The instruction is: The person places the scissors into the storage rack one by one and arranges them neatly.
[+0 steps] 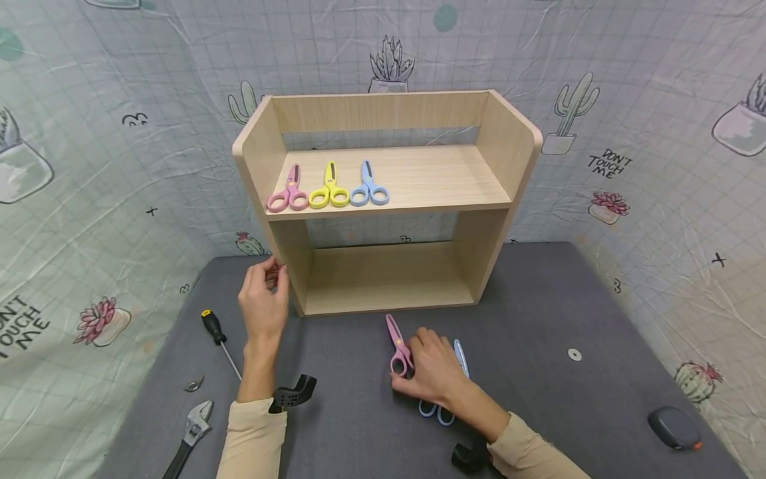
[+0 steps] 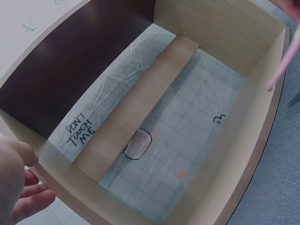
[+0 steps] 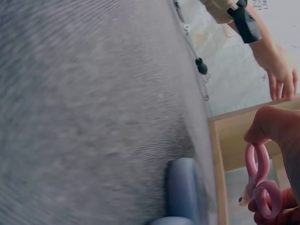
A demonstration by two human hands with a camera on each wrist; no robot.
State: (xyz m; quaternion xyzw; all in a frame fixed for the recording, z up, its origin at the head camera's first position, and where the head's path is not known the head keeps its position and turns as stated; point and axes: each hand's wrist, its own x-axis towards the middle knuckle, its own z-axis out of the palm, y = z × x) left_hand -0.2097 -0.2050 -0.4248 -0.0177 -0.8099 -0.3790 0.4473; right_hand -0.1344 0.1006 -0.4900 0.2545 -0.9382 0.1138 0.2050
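Observation:
My right hand holds pink scissors by the handles, blades pointing toward the shelf. In the right wrist view the thumb and fingers grip the pink handle loops. Blue scissors lie on the table, partly hidden under that hand. My left hand touches the left side panel of the two-tier wooden shelf; its thumb and fingertips rest near the panel's edge. On the upper tier, pink scissors, yellow scissors and blue scissors stand side by side at the left.
Left on the grey table lie a screwdriver, a small metal piece and an adjustable wrench. A white disc and a dark tape measure lie to the right. A patterned sheet surrounds the table.

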